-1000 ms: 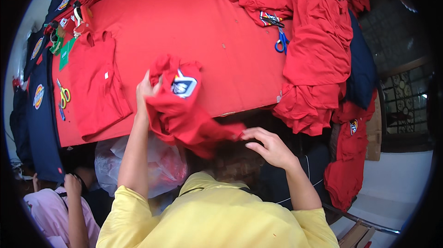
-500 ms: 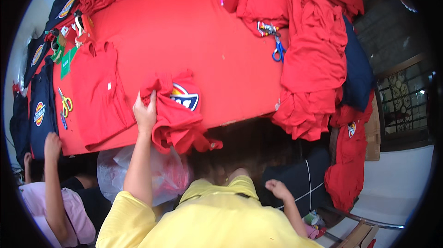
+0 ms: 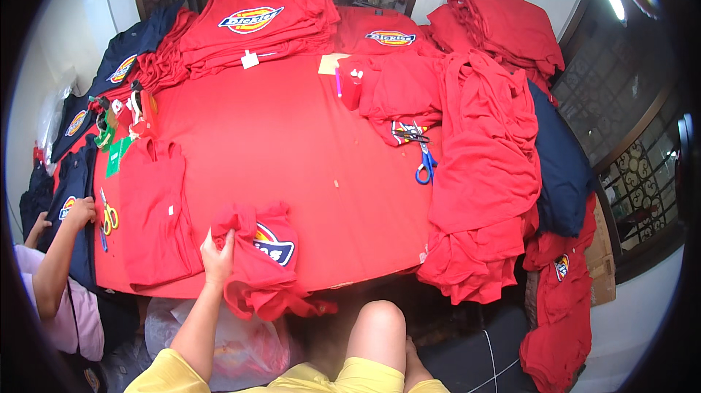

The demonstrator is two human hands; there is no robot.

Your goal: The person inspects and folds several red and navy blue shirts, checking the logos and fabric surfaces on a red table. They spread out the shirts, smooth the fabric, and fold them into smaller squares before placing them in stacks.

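A bunched red shirt [image 3: 252,265] with a colourful printed patch lies at the table's near edge, its lower part hanging over. My left hand [image 3: 217,254] pinches its left upper part between thumb and fingers. My right hand does not show; a narrow strip of skin beside my raised knee [image 3: 376,320] is too unclear to name. Left of the held shirt, a flat red garment [image 3: 157,210] with a small white tag is spread on the table.
Yellow-handled scissors [image 3: 109,216] and blue-handled scissors [image 3: 426,166] rest on the red-covered table [image 3: 248,130]. Red shirt stacks [image 3: 255,24] stand behind; a heaped red pile [image 3: 482,166] lies right. At left, another person's hand [image 3: 82,212] touches a navy shirt [image 3: 73,181]. Below hangs a plastic bag [image 3: 237,345].
The view has tipped up, showing more of the far stacks. My left hand keeps its grip on the shirt. My right hand has left the view. The other person's hand reached the navy shirt.
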